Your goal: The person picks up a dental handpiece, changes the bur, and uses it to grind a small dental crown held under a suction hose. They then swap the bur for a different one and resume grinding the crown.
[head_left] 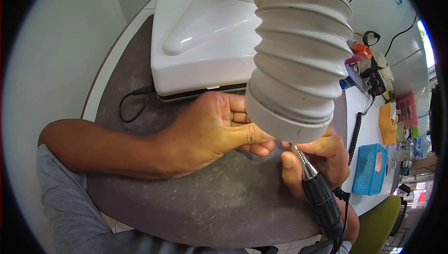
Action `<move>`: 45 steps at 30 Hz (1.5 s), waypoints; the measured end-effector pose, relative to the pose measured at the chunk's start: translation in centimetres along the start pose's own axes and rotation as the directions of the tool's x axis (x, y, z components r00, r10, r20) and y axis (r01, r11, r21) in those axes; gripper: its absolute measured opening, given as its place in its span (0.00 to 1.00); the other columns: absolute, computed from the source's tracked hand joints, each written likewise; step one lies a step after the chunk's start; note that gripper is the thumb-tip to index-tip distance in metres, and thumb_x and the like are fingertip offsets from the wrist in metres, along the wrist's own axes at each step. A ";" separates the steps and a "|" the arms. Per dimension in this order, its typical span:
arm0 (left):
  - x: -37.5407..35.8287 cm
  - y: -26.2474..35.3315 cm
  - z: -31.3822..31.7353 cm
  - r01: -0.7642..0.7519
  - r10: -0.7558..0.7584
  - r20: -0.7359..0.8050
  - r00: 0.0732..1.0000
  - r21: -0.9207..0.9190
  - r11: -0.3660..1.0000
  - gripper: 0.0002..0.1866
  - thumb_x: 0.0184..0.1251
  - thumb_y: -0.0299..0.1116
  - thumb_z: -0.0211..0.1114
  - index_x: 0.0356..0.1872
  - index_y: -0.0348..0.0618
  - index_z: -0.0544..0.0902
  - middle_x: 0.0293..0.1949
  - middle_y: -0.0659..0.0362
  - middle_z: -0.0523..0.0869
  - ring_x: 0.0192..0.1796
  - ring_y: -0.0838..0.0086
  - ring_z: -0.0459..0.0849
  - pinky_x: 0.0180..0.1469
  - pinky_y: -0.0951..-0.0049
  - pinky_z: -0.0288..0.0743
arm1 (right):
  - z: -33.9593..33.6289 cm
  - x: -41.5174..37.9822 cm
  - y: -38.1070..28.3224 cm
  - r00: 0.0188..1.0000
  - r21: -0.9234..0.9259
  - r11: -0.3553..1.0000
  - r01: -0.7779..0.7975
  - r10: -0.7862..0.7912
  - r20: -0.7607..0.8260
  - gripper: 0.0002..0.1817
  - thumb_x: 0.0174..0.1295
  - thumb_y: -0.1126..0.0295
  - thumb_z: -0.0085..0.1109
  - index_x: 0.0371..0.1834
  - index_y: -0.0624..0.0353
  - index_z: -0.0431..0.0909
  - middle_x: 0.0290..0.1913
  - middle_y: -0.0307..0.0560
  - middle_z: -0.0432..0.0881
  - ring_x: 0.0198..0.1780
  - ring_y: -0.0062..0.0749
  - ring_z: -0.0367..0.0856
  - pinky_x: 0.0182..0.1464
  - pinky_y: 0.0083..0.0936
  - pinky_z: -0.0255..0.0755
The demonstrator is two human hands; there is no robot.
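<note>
My right hand is wrapped round a black rotary handpiece with a ridged silver nose, its tip pointing up and left toward my left fingertips. My left hand is closed in a pinch, thumb against the fingers, under the left edge of the hose; what it pinches is too small and too hidden to name. Both hands nearly meet just below the mouth of a wide white corrugated hose, which covers part of the fingers. The scratched grey work surface lies beneath them.
Behind my hands stands a white machine housing, with a black cable at its left. On the right are a blue basket, a yellow basket, a coiled black cord and a green chair.
</note>
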State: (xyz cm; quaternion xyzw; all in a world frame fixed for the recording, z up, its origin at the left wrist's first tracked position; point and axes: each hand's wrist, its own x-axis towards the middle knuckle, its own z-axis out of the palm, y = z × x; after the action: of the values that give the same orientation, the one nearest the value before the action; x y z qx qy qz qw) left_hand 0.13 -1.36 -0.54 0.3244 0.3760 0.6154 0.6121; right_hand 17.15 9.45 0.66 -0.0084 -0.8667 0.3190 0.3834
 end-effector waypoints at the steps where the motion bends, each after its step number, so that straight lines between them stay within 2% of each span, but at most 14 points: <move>1: 0.0 0.0 0.1 0.004 -0.004 -0.006 1.000 0.024 1.000 0.13 0.65 0.30 0.62 0.45 0.30 0.78 0.41 0.52 0.83 0.43 0.75 0.83 0.47 0.79 0.80 | -0.1 -0.1 0.0 1.000 -0.003 1.000 -0.002 0.002 0.000 0.17 0.47 0.77 0.69 0.40 0.62 0.75 0.38 0.55 0.81 0.37 0.37 0.84 0.38 0.24 0.77; 9: -0.3 0.3 0.2 -0.076 0.077 -0.016 0.997 0.060 0.995 0.13 0.66 0.25 0.58 0.50 0.30 0.74 0.44 0.52 0.82 0.46 0.74 0.82 0.53 0.76 0.78 | -1.4 -1.2 -0.4 1.000 0.203 0.979 -0.009 0.008 0.009 0.19 0.62 0.62 0.60 0.44 0.64 0.67 0.32 0.59 0.81 0.32 0.36 0.83 0.34 0.25 0.77; 12: -0.4 0.5 0.2 -0.108 0.108 0.006 0.994 0.026 0.994 0.14 0.65 0.24 0.58 0.50 0.31 0.74 0.44 0.54 0.82 0.47 0.74 0.82 0.55 0.74 0.77 | -2.2 -1.2 -4.6 0.816 0.590 0.652 -0.477 0.578 0.021 0.16 0.64 0.60 0.56 0.40 0.57 0.61 0.28 0.61 0.82 0.30 0.36 0.84 0.34 0.25 0.77; 17: -0.3 0.0 -0.3 -0.179 0.180 0.068 0.981 -0.028 0.983 0.14 0.63 0.22 0.58 0.50 0.34 0.75 0.45 0.55 0.82 0.49 0.73 0.81 0.55 0.72 0.77 | -2.9 0.2 -7.3 0.755 0.492 0.582 -0.647 0.577 0.312 0.15 0.69 0.57 0.46 0.36 0.55 0.56 0.32 0.54 0.79 0.28 0.33 0.82 0.36 0.26 0.83; 19: -0.2 0.4 -0.2 -0.062 0.060 0.064 0.996 0.021 0.998 0.13 0.64 0.22 0.58 0.50 0.34 0.75 0.46 0.53 0.82 0.49 0.71 0.81 0.55 0.71 0.78 | -1.5 -0.1 -7.6 0.845 0.903 -0.033 -0.429 0.339 0.414 0.12 0.61 0.79 0.56 0.37 0.58 0.61 0.41 0.73 0.78 0.45 0.53 0.82 0.46 0.42 0.79; 20: -0.2 0.5 0.3 -0.048 0.049 0.031 0.998 -0.018 0.999 0.13 0.65 0.22 0.57 0.50 0.33 0.74 0.47 0.52 0.81 0.48 0.71 0.82 0.55 0.71 0.78 | 0.1 -1.8 -9.6 0.797 0.951 -0.230 -0.207 0.524 0.300 0.14 0.61 0.83 0.52 0.38 0.56 0.56 0.42 0.82 0.75 0.46 0.63 0.80 0.48 0.49 0.77; 23: -0.3 0.6 0.1 0.056 -0.057 0.004 0.998 0.104 0.993 0.18 0.69 0.28 0.56 0.57 0.30 0.70 0.47 0.50 0.80 0.49 0.70 0.81 0.52 0.74 0.78 | -1.6 -1.4 -8.3 0.847 0.895 -0.146 -0.422 0.288 0.447 0.14 0.61 0.83 0.52 0.38 0.57 0.57 0.36 0.77 0.78 0.41 0.62 0.82 0.42 0.47 0.80; 24: -0.2 0.6 0.2 0.056 -0.055 -0.010 0.998 0.084 0.995 0.18 0.69 0.27 0.55 0.57 0.30 0.70 0.46 0.52 0.81 0.48 0.71 0.82 0.52 0.74 0.78 | 1.6 -2.4 -8.7 0.935 0.996 -0.092 -0.013 0.351 0.044 0.13 0.61 0.82 0.53 0.36 0.56 0.57 0.32 0.74 0.79 0.37 0.63 0.82 0.38 0.48 0.81; 25: -0.3 0.6 0.3 0.053 -0.052 -0.006 0.999 0.083 0.995 0.18 0.69 0.27 0.55 0.57 0.30 0.70 0.46 0.52 0.81 0.48 0.71 0.82 0.52 0.74 0.78 | 1.1 -2.4 -8.6 0.936 0.996 -0.088 -0.014 0.350 0.044 0.13 0.61 0.82 0.53 0.36 0.56 0.57 0.32 0.74 0.79 0.37 0.63 0.82 0.38 0.48 0.81; 28: -0.2 0.9 0.4 0.074 -0.071 -0.028 0.997 0.132 0.988 0.17 0.69 0.26 0.55 0.56 0.31 0.71 0.45 0.52 0.81 0.48 0.72 0.82 0.51 0.74 0.78 | -2.2 -1.8 -8.2 0.921 0.902 0.214 -0.376 0.194 0.338 0.09 0.61 0.82 0.53 0.32 0.59 0.62 0.35 0.79 0.78 0.37 0.62 0.83 0.38 0.41 0.82; 33: 0.1 0.3 0.4 0.009 -0.007 -0.028 1.000 0.101 0.995 0.12 0.69 0.30 0.56 0.45 0.28 0.75 0.42 0.49 0.81 0.44 0.73 0.82 0.51 0.76 0.79 | -3.5 -1.9 -5.7 0.771 0.773 -0.059 -0.631 -0.157 0.617 0.06 0.61 0.81 0.52 0.35 0.62 0.65 0.40 0.85 0.75 0.45 0.64 0.81 0.39 0.36 0.81; 37: 0.1 0.4 0.5 0.011 -0.010 -0.017 1.000 0.091 0.996 0.13 0.69 0.31 0.56 0.46 0.28 0.75 0.42 0.51 0.81 0.44 0.73 0.81 0.50 0.76 0.79 | 0.6 -2.4 -8.8 0.921 0.924 0.049 -0.379 0.115 0.372 0.06 0.62 0.79 0.52 0.34 0.61 0.64 0.37 0.85 0.75 0.37 0.60 0.83 0.36 0.35 0.81; 39: 0.3 0.3 0.9 0.019 -0.021 0.036 0.999 0.068 0.998 0.13 0.69 0.31 0.57 0.46 0.28 0.75 0.43 0.51 0.80 0.44 0.73 0.81 0.51 0.77 0.79 | 5.1 -4.1 -11.5 0.853 0.857 -0.425 0.291 0.520 -0.032 0.10 0.62 0.80 0.54 0.33 0.58 0.61 0.35 0.83 0.76 0.34 0.60 0.83 0.35 0.37 0.81; 45: -0.1 0.6 0.2 0.043 -0.044 0.030 0.999 0.024 0.999 0.15 0.69 0.29 0.55 0.54 0.33 0.72 0.45 0.53 0.80 0.48 0.73 0.81 0.52 0.74 0.78 | -0.1 -1.0 -9.1 0.966 0.972 0.222 -0.078 0.259 0.019 0.08 0.65 0.70 0.50 0.38 0.56 0.59 0.36 0.70 0.77 0.33 0.48 0.82 0.33 0.32 0.81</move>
State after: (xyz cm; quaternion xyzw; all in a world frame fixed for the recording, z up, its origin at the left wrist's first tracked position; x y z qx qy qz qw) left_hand 0.03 -1.47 0.06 0.3327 0.3806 0.5923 0.6274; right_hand 19.99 1.96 5.13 0.1116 -0.4494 0.8216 0.3326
